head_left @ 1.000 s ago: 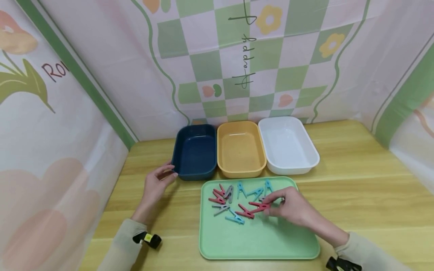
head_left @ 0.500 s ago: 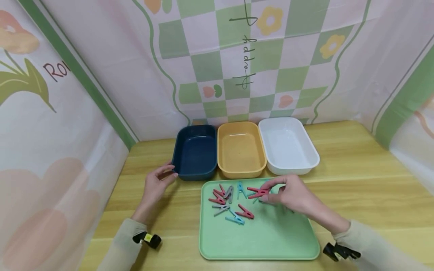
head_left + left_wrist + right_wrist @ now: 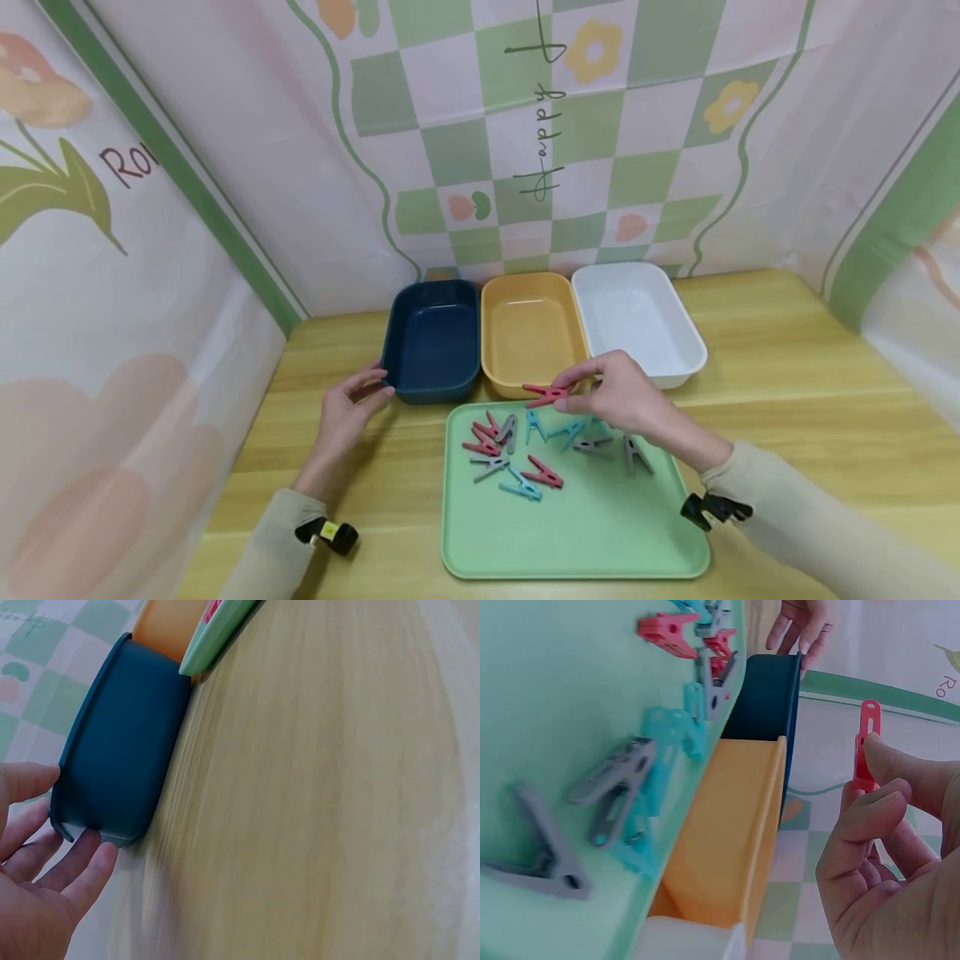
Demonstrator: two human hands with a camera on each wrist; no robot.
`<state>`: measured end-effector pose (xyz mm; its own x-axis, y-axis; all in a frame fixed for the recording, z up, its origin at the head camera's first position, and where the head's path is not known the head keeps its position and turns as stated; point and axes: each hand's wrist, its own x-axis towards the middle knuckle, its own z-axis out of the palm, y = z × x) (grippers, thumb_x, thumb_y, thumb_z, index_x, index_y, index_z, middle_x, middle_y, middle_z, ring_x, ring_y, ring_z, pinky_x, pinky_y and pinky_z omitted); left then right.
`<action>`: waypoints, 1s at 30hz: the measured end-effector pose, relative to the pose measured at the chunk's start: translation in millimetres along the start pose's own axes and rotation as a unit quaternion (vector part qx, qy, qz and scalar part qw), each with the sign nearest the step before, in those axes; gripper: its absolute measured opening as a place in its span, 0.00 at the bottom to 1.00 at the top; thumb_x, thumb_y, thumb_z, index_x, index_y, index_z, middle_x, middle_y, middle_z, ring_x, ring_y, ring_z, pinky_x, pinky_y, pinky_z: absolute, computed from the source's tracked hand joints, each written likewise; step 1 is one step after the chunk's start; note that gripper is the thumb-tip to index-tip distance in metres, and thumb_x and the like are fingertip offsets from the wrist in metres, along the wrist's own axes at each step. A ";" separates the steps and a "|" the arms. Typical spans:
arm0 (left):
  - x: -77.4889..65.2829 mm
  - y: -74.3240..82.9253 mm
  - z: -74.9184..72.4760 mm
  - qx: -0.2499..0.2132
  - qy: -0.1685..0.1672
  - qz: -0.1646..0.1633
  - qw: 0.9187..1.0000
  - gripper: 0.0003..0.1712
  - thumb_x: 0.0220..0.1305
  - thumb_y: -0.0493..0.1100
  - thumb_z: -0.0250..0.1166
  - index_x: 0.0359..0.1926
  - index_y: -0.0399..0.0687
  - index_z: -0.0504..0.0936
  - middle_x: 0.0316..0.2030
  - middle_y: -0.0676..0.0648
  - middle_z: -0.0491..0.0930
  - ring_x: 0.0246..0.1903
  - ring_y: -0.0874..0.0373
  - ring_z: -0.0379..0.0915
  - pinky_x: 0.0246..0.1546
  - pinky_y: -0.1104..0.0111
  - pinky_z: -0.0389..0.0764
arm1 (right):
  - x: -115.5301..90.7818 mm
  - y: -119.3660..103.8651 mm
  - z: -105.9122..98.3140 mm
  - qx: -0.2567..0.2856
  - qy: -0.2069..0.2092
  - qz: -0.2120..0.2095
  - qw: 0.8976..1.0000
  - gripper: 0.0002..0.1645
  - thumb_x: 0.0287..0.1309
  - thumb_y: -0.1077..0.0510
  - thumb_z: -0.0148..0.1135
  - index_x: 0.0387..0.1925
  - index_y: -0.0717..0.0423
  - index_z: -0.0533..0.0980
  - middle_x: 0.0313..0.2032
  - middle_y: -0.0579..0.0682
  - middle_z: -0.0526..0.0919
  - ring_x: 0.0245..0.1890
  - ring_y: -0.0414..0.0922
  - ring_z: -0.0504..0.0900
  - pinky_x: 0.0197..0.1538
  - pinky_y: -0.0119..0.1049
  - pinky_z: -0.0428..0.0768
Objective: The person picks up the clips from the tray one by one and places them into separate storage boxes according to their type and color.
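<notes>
Head cam: right hand (image 3: 611, 392) pinched a red plastic peg (image 3: 552, 394). Left hand (image 3: 349, 412), fingers relaxed, probably steadied the navy oblong tub (image 3: 435, 389).

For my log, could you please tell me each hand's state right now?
Left hand: open, touching the dark blue bin.
Right hand: closed, pinching a red clothespin.

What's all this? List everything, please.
Navy dish: one, navy, leftmost
Yellow dish: one, yellow, middle
White dish: one, white, right
Tray: one, green, in front
Red pegs: four, red, one held, others on tray
Gray pegs: four, gray, on tray
Blue pegs: four, blue, on tray
Table: one, yellowish, underneath
Backdrop: count unclear, multicoloured, around table
Wrist devices: two, black, at wrists
Sleeves: two, beige, both arms
Left hand: one, touching navy dish
Right hand: one, pinching red peg
</notes>
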<state>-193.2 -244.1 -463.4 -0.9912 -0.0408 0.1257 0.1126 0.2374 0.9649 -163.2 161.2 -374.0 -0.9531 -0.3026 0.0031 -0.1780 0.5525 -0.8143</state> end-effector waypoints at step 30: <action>0.9 -1.1 -0.4 -0.006 0.002 0.009 1.000 0.19 0.67 0.30 0.71 0.57 0.30 0.84 0.70 0.41 0.74 0.59 0.38 0.79 0.49 0.72 0.87 | 97.3 -57.3 34.5 0.021 -0.029 0.022 0.999 0.07 0.59 0.57 0.80 0.39 0.49 0.89 0.37 0.51 0.87 0.16 0.45 0.71 0.17 0.32 0.66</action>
<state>-194.2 -244.8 -464.3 -0.9888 -0.0401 0.1437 0.1311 0.2269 0.9650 -237.3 73.3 -347.2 -0.9437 -0.3239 -0.0669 -0.1238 0.5334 -0.8368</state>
